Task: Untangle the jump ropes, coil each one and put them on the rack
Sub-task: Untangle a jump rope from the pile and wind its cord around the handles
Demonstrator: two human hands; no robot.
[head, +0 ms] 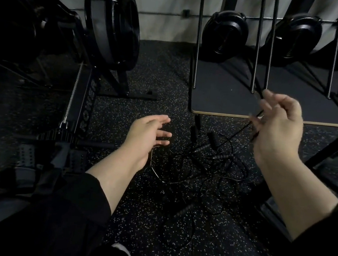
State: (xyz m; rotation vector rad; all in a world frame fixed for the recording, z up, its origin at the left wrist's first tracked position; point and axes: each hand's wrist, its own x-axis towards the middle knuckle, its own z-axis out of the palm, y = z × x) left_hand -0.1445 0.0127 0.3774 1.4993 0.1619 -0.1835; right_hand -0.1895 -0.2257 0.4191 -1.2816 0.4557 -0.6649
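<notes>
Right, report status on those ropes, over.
Right hand holds one rope handle raised. Left hand open, hovering above the floor. Jump ropes tangled on the floor, none coiled. Rowing machine close on the left.

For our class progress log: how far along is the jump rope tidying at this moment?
Done: nothing; the jump ropes lie tangled on the floor. In hand: the right hand pinches one cord lifted from the tangle; the left hand hovers open. Left: untangling, coiling, racking.
</notes>
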